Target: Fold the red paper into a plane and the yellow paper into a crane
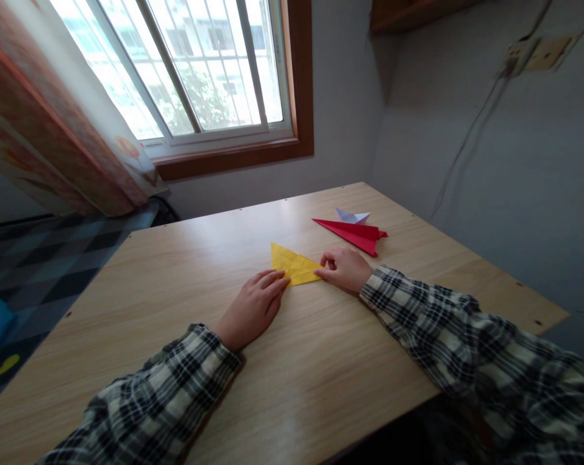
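Now, yellow paper point(299, 265): mid-table, between both hands; roughly triangular, one point up at far left, looks folded, faint creases across the face, matte.
Left hand point(254, 307): on the paper's near left edge; fingers together, slightly bent, tips on the sheet; can't tell if the thumb pinches or only presses.
Right hand point(346, 268): thumb and curled forefinger closed on the paper's right tip; other fingers tucked in.
Good handling: judged as steadying and lining up a fold; hold the left side firm, match edges at the right tip, then press the crease outward with even force. Thin sheet likely slides or wrinkles if both sides get pulled.
Red paper plane point(350, 232): beyond the right hand, apart from the yellow piece; long, sharp nose pointing left, crisp folds.
Pale folded paper point(354, 217): just behind the red one; small, boat-like, pointed ends, whitish-lilac.
Table point(185, 284): light wood grain, smooth, soft window glare, dark screw-like dots along edges.
Sleeves point(161, 394): black-and-cream plaid, soft cloth, bunched.
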The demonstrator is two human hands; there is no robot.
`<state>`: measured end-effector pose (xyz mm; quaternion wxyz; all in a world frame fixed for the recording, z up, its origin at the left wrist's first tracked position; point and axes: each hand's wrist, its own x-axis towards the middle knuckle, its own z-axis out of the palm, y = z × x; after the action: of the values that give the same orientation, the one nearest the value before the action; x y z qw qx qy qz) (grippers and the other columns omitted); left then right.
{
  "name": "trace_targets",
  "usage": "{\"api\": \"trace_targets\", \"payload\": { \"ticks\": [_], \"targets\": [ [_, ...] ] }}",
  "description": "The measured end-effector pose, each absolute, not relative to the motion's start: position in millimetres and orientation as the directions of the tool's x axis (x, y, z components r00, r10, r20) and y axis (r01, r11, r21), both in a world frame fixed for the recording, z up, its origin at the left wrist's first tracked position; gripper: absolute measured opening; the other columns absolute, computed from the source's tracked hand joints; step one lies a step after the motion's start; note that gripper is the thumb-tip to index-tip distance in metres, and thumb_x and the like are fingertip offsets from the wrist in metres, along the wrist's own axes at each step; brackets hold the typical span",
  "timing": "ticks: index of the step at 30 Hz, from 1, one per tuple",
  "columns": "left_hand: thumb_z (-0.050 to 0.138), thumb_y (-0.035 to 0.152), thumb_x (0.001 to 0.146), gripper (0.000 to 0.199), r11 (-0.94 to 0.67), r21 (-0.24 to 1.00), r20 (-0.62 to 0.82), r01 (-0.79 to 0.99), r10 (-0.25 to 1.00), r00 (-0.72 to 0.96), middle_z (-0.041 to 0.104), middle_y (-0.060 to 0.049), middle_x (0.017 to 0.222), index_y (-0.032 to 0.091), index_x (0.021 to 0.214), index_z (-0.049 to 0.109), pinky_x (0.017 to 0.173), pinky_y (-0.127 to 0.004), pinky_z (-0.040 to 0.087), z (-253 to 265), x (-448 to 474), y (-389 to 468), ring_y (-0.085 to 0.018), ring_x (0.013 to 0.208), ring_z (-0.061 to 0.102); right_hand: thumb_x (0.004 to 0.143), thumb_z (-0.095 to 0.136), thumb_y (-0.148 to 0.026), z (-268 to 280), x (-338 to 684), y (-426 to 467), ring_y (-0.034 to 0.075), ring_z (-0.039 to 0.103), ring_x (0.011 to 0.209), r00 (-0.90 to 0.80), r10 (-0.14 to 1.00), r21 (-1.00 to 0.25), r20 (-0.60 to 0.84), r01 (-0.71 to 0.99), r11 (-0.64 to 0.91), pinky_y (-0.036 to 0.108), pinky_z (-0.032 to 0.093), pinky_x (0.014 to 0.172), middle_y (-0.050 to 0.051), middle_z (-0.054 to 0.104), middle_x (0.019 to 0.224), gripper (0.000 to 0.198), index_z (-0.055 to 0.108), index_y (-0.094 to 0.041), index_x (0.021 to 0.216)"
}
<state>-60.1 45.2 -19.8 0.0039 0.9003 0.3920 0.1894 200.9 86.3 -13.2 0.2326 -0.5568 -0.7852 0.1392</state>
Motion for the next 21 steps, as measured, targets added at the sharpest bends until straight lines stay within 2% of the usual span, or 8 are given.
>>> {"api": "trace_targets", "payload": {
  "ticks": [5, 12, 14, 16, 18, 21],
  "targets": [
    [0.042, 0.026, 0.102, 0.035, -0.696, 0.146, 0.34, 0.703, 0.703, 0.625, 0.064, -0.011, 0.134, 0.019, 0.127, 0.065, 0.109, -0.051, 0.047, -19.7, -60.3, 45.1, -0.026, 0.127, 0.055, 0.081, 0.072, -0.03, -16.5, 200.3, 87.5, 0.017, 0.056, 0.077, -0.338, 0.913, -0.489, 0.229, 0.771, 0.408, 0.029, 0.037, 0.07, 0.003, 0.067, 0.077, 0.017, 0.067, -0.017, 0.071],
    [0.042, 0.025, 0.101, 0.035, -0.69, 0.194, 0.335, 0.697, 0.714, 0.614, 0.063, -0.011, 0.135, 0.02, 0.128, 0.065, 0.109, -0.052, 0.047, -17.9, -58.7, 43.6, -0.026, 0.127, 0.055, 0.087, 0.065, -0.03, -15.2, 201.3, 86.9, 0.015, 0.061, 0.069, -0.31, 0.91, -0.678, 0.276, 0.608, 0.413, 0.027, 0.044, 0.063, 0.004, 0.066, 0.074, 0.024, 0.062, -0.017, 0.067],
    [0.043, 0.024, 0.1, 0.035, -0.69, 0.204, 0.337, 0.694, 0.716, 0.612, 0.063, -0.01, 0.135, 0.022, 0.129, 0.064, 0.109, -0.052, 0.047, -17.4, -58.4, 43.2, -0.026, 0.127, 0.055, 0.088, 0.065, -0.03, -16.1, 199.9, 85.9, 0.015, 0.064, 0.065, -0.275, 0.937, -0.803, 0.216, 0.496, 0.331, 0.026, 0.048, 0.058, 0.004, 0.068, 0.072, 0.023, 0.06, -0.017, 0.069],
    [0.043, 0.024, 0.1, 0.036, -0.69, 0.206, 0.337, 0.694, 0.716, 0.611, 0.062, -0.011, 0.135, 0.021, 0.13, 0.063, 0.109, -0.052, 0.047, -16.9, -58.2, 42.9, -0.027, 0.127, 0.055, 0.09, 0.063, -0.032, -18.5, 197.8, 85.6, 0.015, 0.066, 0.057, -0.275, 0.959, -0.933, 0.064, 0.325, 0.155, 0.023, 0.05, 0.05, 0.003, 0.068, 0.064, 0.022, 0.057, -0.018, 0.074],
    [0.043, 0.023, 0.1, 0.036, -0.689, 0.204, 0.34, 0.695, 0.716, 0.609, 0.062, -0.011, 0.135, 0.021, 0.13, 0.062, 0.109, -0.052, 0.047, -16.6, -57.9, 42.8, -0.027, 0.127, 0.054, 0.089, 0.066, -0.032, -21.5, 195.6, 86.0, 0.014, 0.067, 0.054, -0.31, 0.95, -0.986, -0.029, 0.164, 0.024, 0.021, 0.051, 0.045, 0.001, 0.067, 0.06, 0.022, 0.053, -0.019, 0.077],
    [0.043, 0.023, 0.1, 0.036, -0.691, 0.207, 0.349, 0.693, 0.714, 0.607, 0.061, -0.011, 0.135, 0.021, 0.132, 0.06, 0.108, -0.051, 0.047, -16.8, -57.7, 42.7, -0.026, 0.127, 0.054, 0.084, 0.071, -0.024, -24.9, 193.0, 86.7, 0.015, 0.07, 0.055, -0.332, 0.942, -0.999, -0.044, 0.019, -0.041, 0.018, 0.052, 0.043, -0.001, 0.066, 0.058, 0.023, 0.049, -0.02, 0.081]
  ]
}}
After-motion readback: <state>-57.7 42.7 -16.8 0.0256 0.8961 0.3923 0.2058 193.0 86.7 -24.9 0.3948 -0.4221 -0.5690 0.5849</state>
